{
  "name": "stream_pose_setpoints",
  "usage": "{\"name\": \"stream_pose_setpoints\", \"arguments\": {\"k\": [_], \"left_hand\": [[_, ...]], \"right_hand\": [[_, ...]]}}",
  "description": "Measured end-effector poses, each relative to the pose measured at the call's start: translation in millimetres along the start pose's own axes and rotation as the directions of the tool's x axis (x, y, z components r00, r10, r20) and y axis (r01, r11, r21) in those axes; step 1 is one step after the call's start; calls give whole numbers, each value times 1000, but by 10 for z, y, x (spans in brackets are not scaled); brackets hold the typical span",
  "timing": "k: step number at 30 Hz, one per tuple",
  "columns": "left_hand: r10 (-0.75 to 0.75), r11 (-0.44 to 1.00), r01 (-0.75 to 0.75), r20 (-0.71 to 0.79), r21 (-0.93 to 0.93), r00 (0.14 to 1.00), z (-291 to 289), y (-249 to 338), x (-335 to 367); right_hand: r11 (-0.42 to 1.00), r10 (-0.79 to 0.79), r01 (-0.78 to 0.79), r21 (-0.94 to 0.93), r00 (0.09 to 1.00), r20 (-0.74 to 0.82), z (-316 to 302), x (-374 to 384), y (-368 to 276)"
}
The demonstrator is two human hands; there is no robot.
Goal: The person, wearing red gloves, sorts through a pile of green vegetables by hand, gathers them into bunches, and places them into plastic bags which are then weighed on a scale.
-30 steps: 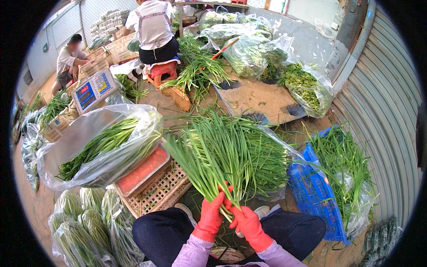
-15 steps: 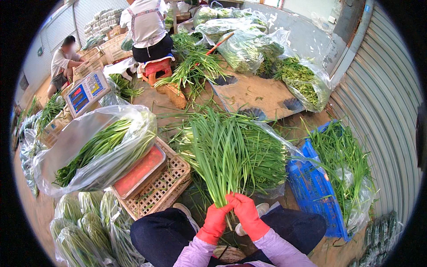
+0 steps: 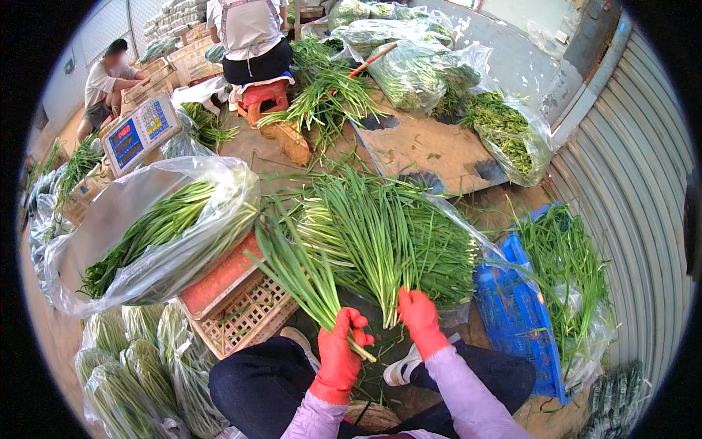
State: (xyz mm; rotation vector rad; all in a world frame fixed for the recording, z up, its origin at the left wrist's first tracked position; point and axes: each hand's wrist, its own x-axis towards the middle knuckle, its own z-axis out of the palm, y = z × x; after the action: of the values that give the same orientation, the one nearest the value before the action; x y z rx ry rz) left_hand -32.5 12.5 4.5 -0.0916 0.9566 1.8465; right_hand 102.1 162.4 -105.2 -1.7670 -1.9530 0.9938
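Note:
In red rubber gloves, my two hands work apart above my lap. My left hand [image 3: 338,355] is closed around the lower stalks of a small bunch of garlic chives [image 3: 301,274], its leaves fanning up and to the left. Further right, my right hand [image 3: 420,318] has its fingers pinched at the pale stalk ends of other chives on the big chive pile [image 3: 373,234]. That pile lies in front of me, leaf tips pointing away, with clear plastic sheeting along its right side.
A clear bag [image 3: 66,267] of chives rests on a red scale pan [image 3: 218,282] over a beige crate [image 3: 245,314]. Bagged bundles [image 3: 124,373] stand lower left. To the right is a blue crate [image 3: 515,322] heaped with leaves. Two people sit further back.
My hands were together on one bunch; now they are apart. The left has drawn a smaller bunch leftward, while the right stays by the pile's stalk ends.

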Motion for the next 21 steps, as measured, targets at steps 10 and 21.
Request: {"name": "stream_pose_setpoints", "arguments": {"k": [10,21], "left_hand": [[-32,996,42,-126,79,991,-76,-7,76],[-47,989,68,-158,133,986,-44,-349,367]], "right_hand": [[882,377,-319,-347,920,112,276,996,-438],[676,74,179,715,949,-307,-197,743,254]]}}
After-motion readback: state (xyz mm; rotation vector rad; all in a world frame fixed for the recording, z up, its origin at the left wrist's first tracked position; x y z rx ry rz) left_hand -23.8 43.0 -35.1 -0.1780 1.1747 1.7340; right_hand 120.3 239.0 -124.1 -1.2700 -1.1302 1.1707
